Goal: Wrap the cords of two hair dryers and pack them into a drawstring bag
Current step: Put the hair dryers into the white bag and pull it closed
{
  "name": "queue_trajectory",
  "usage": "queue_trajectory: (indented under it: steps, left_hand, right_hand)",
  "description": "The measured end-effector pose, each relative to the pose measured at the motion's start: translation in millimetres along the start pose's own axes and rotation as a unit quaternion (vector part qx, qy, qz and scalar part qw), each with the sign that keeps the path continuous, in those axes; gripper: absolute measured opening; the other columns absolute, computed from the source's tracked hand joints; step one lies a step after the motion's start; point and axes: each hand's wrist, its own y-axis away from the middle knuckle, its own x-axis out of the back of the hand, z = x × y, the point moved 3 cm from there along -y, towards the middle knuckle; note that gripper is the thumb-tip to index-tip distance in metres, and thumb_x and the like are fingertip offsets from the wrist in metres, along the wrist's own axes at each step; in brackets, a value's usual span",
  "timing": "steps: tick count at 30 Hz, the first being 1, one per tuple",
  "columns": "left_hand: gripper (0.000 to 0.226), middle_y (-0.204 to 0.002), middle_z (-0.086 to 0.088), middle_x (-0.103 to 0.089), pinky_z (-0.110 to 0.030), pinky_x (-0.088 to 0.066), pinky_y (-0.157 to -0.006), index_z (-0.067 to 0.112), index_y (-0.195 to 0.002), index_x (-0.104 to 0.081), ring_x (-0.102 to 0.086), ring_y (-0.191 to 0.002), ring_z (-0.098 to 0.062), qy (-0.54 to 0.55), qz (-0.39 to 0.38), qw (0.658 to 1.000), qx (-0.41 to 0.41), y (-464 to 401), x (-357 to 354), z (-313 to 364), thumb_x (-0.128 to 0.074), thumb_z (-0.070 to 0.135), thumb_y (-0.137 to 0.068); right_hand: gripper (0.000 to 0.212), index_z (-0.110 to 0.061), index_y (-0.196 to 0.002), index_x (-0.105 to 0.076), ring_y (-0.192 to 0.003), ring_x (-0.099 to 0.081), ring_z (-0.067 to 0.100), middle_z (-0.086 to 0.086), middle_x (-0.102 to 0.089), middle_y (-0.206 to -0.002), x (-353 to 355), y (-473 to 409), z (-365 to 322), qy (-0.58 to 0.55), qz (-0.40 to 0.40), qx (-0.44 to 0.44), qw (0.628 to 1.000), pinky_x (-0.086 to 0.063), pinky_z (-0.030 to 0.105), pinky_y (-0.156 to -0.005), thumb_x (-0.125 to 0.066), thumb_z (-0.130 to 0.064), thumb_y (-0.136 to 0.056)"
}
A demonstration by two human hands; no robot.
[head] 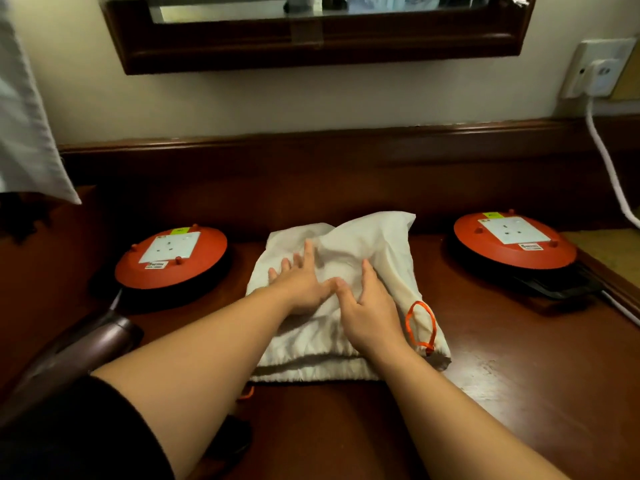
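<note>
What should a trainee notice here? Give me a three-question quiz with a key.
1. True or false: both hands, left and right, lie flat on the white bag.
2. What colour is the bag's drawstring?
3. How many round red socket reels sit on the desk: A one, B two, C three?

Key: 1 true. 2 orange. 3 B: one left and one right of the bag.

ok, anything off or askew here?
Nothing damaged or spilled. The white bag lies rumpled under both hands, left hand and right hand, its orange drawstring loose at the near-right corner. No hair dryers visible.
</note>
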Motion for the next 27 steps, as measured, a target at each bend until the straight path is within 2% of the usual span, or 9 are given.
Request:
queue_trajectory:
  steps: [6,9,12,14,16,19,20,24,27]
  left_hand:
    - [0.097,-0.173,-0.008,0.007,-0.058,-0.001,-0.126,0.026,-0.162,0.014,0.008,-0.159,-0.028,-0.051,0.001,0.996,-0.069,68,42,-32,-0.047,0.065,-0.097]
    - [0.09,-0.173,-0.006,0.0,-0.059,-0.002,-0.126,0.029,-0.164,-0.002,0.003,-0.159,-0.026,-0.059,0.014,0.996,-0.066,115,66,-62,-0.051,0.062,-0.097]
    - [0.082,-0.173,-0.007,-0.004,-0.061,-0.002,-0.126,0.032,-0.163,-0.016,0.002,-0.16,-0.025,-0.083,0.041,0.995,-0.032,161,86,-106,-0.052,0.062,-0.096]
    - [0.081,-0.173,-0.008,-0.004,-0.061,-0.004,-0.125,0.033,-0.163,-0.017,0.002,-0.16,-0.026,-0.098,0.059,0.993,0.004,186,95,-137,-0.052,0.063,-0.095]
    - [0.087,-0.173,-0.009,-0.008,-0.06,-0.013,-0.125,0.034,-0.163,-0.014,-0.007,-0.159,-0.03,-0.098,0.074,0.99,0.065,209,99,-173,-0.052,0.068,-0.092]
    - [0.108,-0.165,-0.014,-0.028,-0.054,-0.042,-0.112,0.032,-0.162,-0.012,-0.039,-0.145,-0.038,-0.032,0.07,0.982,0.173,234,95,-213,-0.051,0.087,-0.077]
    - [0.114,-0.162,-0.015,-0.03,-0.052,-0.046,-0.109,0.032,-0.162,-0.011,-0.044,-0.141,-0.039,-0.006,0.064,0.979,0.194,240,92,-219,-0.05,0.091,-0.072]
    - [0.125,-0.162,-0.016,-0.034,-0.05,-0.047,-0.109,0.039,-0.162,-0.005,-0.046,-0.14,-0.04,0.063,0.06,0.976,0.2,247,86,-223,-0.063,0.09,-0.063]
    - [0.119,-0.159,-0.009,-0.042,-0.046,-0.047,-0.107,0.041,-0.159,-0.016,-0.049,-0.137,-0.037,0.108,0.065,0.975,0.182,252,89,-222,-0.071,0.084,-0.063]
  right_hand:
    - [0.077,-0.019,-0.161,-0.017,-0.153,-0.024,0.023,0.005,-0.024,-0.167,-5,11,-13,0.104,-0.038,0.062,0.992,-0.024,0.037,-0.121,-0.05,-0.051,-0.099]
    - [0.068,-0.02,-0.157,-0.031,-0.145,-0.037,0.022,0.004,-0.04,-0.159,-6,20,-23,0.147,-0.057,0.109,0.981,-0.032,0.038,-0.117,-0.05,-0.052,-0.099]
    - [0.055,-0.023,-0.145,-0.05,-0.129,-0.051,0.018,-0.001,-0.062,-0.135,-8,39,-41,0.185,-0.085,0.181,0.962,-0.039,0.033,-0.107,-0.052,-0.052,-0.099]
    - [0.049,-0.026,-0.138,-0.057,-0.116,-0.058,0.013,-0.007,-0.068,-0.122,-14,58,-57,0.195,-0.129,0.2,0.951,-0.047,0.031,-0.1,-0.053,-0.053,-0.098]
    - [0.047,-0.028,-0.134,-0.061,-0.105,-0.064,0.01,-0.01,-0.069,-0.118,-30,86,-78,0.199,-0.192,0.222,0.935,-0.054,0.035,-0.094,-0.054,-0.056,-0.096]
    - [0.056,-0.034,-0.137,-0.053,-0.109,-0.062,0.012,-0.01,-0.063,-0.124,-64,129,-105,0.228,-0.263,0.276,0.896,-0.053,0.035,-0.094,-0.05,-0.067,-0.092]
    - [0.062,-0.034,-0.141,-0.047,-0.111,-0.06,0.015,-0.008,-0.059,-0.125,-75,138,-111,0.241,-0.266,0.28,0.891,-0.052,0.035,-0.094,-0.05,-0.07,-0.09]
    - [0.091,-0.042,-0.158,-0.012,-0.123,-0.057,0.026,0.002,-0.048,-0.138,-105,153,-121,0.238,-0.26,0.22,0.91,-0.049,0.037,-0.097,-0.046,-0.081,-0.084]
    - [0.091,-0.044,-0.155,-0.022,-0.118,-0.059,0.026,0.001,-0.052,-0.133,-114,158,-125,0.248,-0.256,0.202,0.912,-0.051,0.037,-0.092,-0.04,-0.089,-0.078]
